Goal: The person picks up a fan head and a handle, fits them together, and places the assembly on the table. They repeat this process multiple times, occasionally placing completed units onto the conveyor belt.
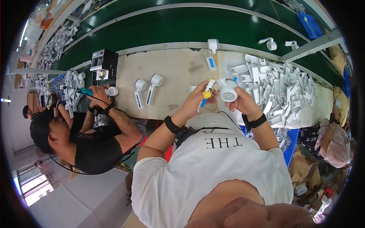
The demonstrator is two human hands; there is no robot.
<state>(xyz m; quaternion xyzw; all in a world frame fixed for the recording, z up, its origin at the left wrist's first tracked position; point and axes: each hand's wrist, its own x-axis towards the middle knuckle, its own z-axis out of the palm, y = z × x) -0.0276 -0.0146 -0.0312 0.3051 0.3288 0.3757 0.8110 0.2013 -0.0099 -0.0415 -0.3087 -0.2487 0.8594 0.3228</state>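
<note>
Close in front of my body I hold a partly assembled white handheld fan [228, 93] between both hands. My left hand [195, 99], with yellow wraps on its fingers, is closed round the slim handle, where a blue part and thin wires show. The round head with its slotted grille is gripped at the side by my right hand [245, 103]. Two white fans [151, 91] lie to the left on the table [175, 76]. Beyond my hands lies another fan with an opened handle [210, 60], a blue piece inside it.
A large heap of white plastic housings [273, 89] covers the table's right side. At the left stands a black machine [104, 66]; beside it a co-worker [95, 140] holds a teal tool [85, 91]. A green conveyor belt [171, 28] runs along the far edge, with white fans [271, 44] on it.
</note>
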